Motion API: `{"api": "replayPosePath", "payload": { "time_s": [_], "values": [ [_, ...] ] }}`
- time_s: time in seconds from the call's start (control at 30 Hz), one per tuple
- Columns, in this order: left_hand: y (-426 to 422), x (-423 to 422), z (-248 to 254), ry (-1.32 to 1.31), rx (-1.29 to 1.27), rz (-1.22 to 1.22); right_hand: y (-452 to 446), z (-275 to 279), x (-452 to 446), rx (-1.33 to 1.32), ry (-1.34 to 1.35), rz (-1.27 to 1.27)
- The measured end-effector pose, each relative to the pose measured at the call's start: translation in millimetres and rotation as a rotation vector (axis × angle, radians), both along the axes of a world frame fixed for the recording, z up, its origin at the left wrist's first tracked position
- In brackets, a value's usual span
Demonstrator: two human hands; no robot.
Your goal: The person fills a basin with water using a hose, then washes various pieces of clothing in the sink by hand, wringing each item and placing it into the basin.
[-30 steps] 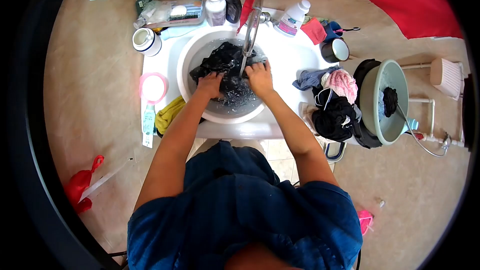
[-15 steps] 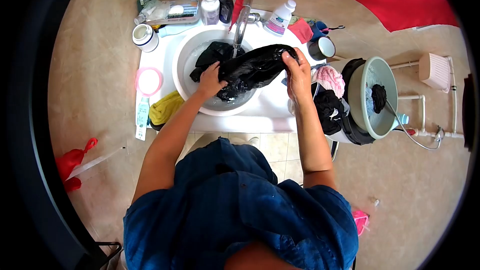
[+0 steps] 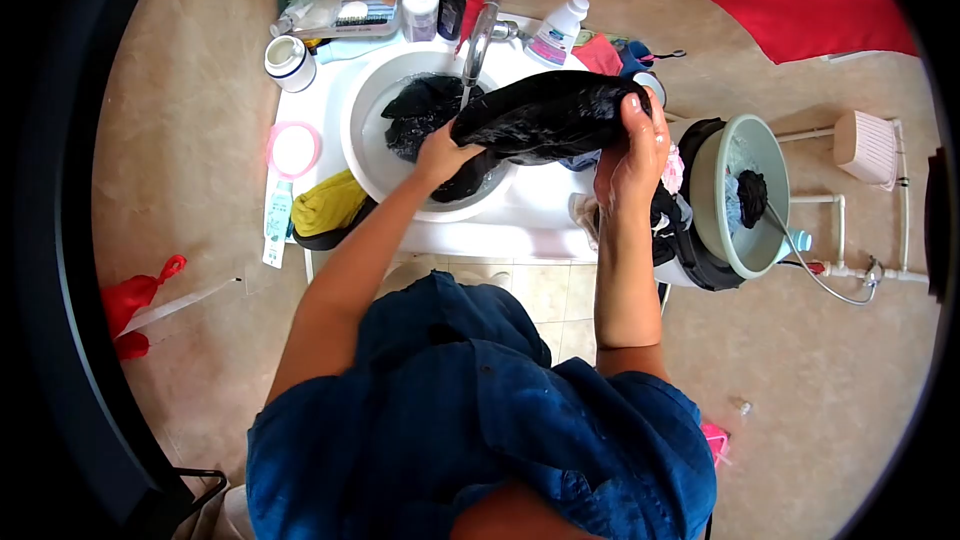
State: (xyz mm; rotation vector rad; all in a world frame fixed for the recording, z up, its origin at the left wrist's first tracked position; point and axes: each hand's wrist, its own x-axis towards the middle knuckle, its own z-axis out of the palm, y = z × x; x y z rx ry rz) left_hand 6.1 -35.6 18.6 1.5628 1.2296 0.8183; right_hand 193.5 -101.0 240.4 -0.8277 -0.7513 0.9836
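A wet, shiny black garment (image 3: 550,118) stretches between my two hands over the right side of the round white basin (image 3: 352,162). My left hand (image 3: 443,155) is closed round its left part, above the basin. At its right end, beyond the basin's rim, my right hand (image 3: 638,145) grips it with the thumb on top; wet drops show on the skin. More black cloth (image 3: 420,105) lies in the water. The metal tap (image 3: 483,35) stands at the basin's back, close to the garment. What kind of garment it is, I cannot tell.
A pump bottle (image 3: 420,10) and a white bottle with a pink label (image 3: 560,30) stand behind. A yellow cloth (image 3: 330,203) and a pink-rimmed round container (image 3: 294,150) are at left. At right, a pale green bucket (image 3: 712,190) holds wet cloth.
My right hand has moved right, drawing the black garment farther out past the basin's rim. My left hand has shifted slightly right along with it.
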Motion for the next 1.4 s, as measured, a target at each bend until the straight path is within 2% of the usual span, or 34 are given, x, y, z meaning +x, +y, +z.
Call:
{"api": "replayPosePath", "payload": {
  "time_s": [0.03,0.1,0.13,0.17,0.23,0.27,0.3,0.33,0.37,0.43,0.47,0.57,0.67,0.77,0.8,0.83,0.9,1.0,1.1,1.13,1.27,1.4],
  "values": [
    [0,-7,-2,-0.073,-0.077,-0.018,5,-11,11,-0.034,-0.009,-0.039],
    [-5,-18,13,-0.215,-0.231,-0.054,12,-33,20,-0.294,0.041,-0.179],
    [-7,-17,22,-0.301,-0.364,-0.001,14,-55,27,-0.373,-0.062,-0.09],
    [-8,-14,24,-0.378,-0.375,0.029,15,-103,43,-0.519,-0.062,0.003],
    [-12,-2,27,-0.534,-0.398,0.097,-2,-129,22,-0.744,-0.1,0.213],
    [-21,9,48,-0.329,-0.068,0.116,-6,-165,17,-0.779,-0.012,0.34],
    [-29,19,63,-0.38,-0.027,0.091,-7,-201,11,-0.944,0.087,0.393],
    [-35,24,73,-0.292,0.138,0.003,-12,-207,-1,-0.956,0.191,0.443],
    [-42,27,82,-0.199,0.302,-0.087,-12,-197,-11,-0.87,0.439,0.551],
    [-62,38,96,-0.182,0.355,-0.26,-8,-225,-19,-0.427,0.612,0.674],
    [-69,44,96,-0.135,0.437,-0.281,-8,-220,-21,-0.38,0.679,0.681],
    [-64,53,88,-0.017,0.634,-0.212,-6,-220,-37,-0.399,0.781,0.575],
    [-31,50,61,0.072,0.607,-0.119,8,-244,-62,-0.478,0.769,0.38],
    [14,23,40,0.188,0.492,0.073,16,-235,-78,-0.592,0.595,0.199],
    [25,9,27,0.24,0.517,0.112,9,-222,-76,-0.643,0.314,0.219],
    [33,-7,14,0.29,0.54,0.148,15,-209,-74,-0.586,0.323,0.17],
    [38,-37,5,0.527,0.376,0.1,21,-209,-63,-0.602,-0.319,0.148],
    [37,-64,2,0.78,0.229,-0.098,25,-205,-64,-0.458,-0.957,0.096],
    [27,-57,-5,0.901,0.405,-0.204,33,-231,-82,-0.311,-1.352,-0.1],
    [32,-53,-13,0.919,0.309,-0.267,36,-236,-83,-0.396,-1.514,-0.032],
    [45,-39,-37,1.049,0.251,-0.25,55,-262,-81,-0.481,-1.569,0.087],
    [63,-28,-57,1.096,0.009,-0.349,74,-278,-82,-0.566,-1.643,0.22]
  ]
}}
